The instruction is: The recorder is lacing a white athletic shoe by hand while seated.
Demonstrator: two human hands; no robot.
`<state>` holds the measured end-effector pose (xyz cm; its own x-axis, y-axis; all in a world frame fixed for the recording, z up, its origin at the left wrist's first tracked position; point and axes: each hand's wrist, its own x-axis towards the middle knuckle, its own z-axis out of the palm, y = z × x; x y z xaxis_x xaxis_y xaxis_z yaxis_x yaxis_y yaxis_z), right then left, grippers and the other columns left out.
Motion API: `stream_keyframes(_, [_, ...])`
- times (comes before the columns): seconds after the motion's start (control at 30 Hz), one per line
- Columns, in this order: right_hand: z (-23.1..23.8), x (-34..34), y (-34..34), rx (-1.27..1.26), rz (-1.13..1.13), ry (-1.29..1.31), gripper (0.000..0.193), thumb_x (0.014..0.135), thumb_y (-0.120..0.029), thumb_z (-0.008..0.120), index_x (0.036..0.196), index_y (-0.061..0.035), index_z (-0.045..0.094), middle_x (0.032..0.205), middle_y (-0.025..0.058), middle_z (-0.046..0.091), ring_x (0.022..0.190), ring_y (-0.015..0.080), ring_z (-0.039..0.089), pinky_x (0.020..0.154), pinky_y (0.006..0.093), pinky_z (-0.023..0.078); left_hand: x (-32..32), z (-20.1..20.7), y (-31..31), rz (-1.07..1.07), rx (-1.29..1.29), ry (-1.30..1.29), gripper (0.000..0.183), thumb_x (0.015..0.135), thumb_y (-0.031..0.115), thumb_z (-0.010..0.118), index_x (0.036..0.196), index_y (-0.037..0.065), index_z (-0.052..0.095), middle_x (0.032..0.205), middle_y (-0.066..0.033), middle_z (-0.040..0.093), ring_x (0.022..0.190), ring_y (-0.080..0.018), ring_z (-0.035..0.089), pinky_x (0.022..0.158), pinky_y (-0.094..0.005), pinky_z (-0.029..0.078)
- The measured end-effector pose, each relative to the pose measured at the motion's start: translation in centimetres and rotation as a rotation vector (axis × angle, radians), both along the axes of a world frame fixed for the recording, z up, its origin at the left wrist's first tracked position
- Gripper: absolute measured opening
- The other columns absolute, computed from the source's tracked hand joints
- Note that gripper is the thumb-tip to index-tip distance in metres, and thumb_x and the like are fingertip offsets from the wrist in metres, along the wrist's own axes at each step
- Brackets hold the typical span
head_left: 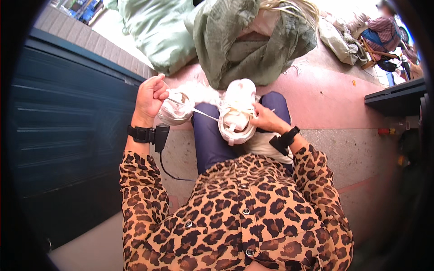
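On the lap, head view: a white sneaker [237, 113] is resting on the person's dark blue trousers [212, 140], toe pointing away from the body.
Right hand: the right hand [266, 118] is lying against the sneaker's right side, fingers curled onto its upper and steadying it; a black wrist strap [285, 139] is sitting just behind it.
Left hand: the left hand [150, 97] is raised well to the left of the sneaker, thumb and fingers pressed together, pinching the end of a white lace [194, 109].
Lace: it is running taut from the pinch across to the sneaker's eyelets.
Second shoe: another white sneaker [175, 112] is lying just under the left hand, beside the left knee.
Behind: green sacks [244, 40] are slumping on the pink floor [325, 99] just beyond the sneaker.
Far right: another person [384, 29] is sitting well apart.
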<state>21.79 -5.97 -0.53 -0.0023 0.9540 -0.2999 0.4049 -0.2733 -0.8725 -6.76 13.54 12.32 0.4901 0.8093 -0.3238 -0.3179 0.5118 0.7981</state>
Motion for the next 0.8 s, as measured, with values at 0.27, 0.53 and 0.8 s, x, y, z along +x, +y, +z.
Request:
stream_keyframes(0.27, [6.9, -5.7, 0.0, 0.155, 0.12, 0.213, 0.041, 0.079, -0.022, 0.056, 0.112, 0.0005, 0.048, 0.094, 0.019, 0.061, 0.084, 0.0249, 0.061, 0.076, 0.0313, 0.046, 2.5, 16.4, -0.2, -0.139, 0.622, 0.237, 0.017, 0.088, 0.012, 0.049, 0.073, 0.008, 0.045, 0.052, 0.0079, 0.023, 0.041, -0.0023, 0.02, 0.041, -0.0194, 0.02])
stream_keyframes(0.53, [7.7, 3.9, 6.0, 0.396, -0.428, 0.616, 0.026, 0.084, -0.007, 0.05, 0.11, -0.001, 0.053, 0.091, 0.0017, 0.06, 0.078, 0.0075, 0.055, 0.07, 0.0224, 0.045, 0.1, 22.4, -4.5, -0.145, 0.894, 0.122, 0.017, 0.089, 0.014, 0.049, 0.076, 0.005, 0.042, 0.053, 0.007, 0.022, 0.041, -0.001, 0.018, 0.038, -0.0187, 0.016])
stream_keyframes(0.8, [1.7, 9.9, 14.7, 0.531, -0.449, -0.037, 0.029, 0.075, -0.003, 0.046, 0.103, 0.001, 0.055, 0.092, 0.0129, 0.06, 0.09, 0.022, 0.056, 0.078, 0.0308, 0.044, 0.3, 22.9, -8.6, -0.16, 1.001, 0.078, 0.023, 0.087, 0.015, 0.053, 0.076, 0.004, 0.036, 0.053, 0.0059, 0.022, 0.04, -0.0006, 0.018, 0.035, -0.0188, 0.017])
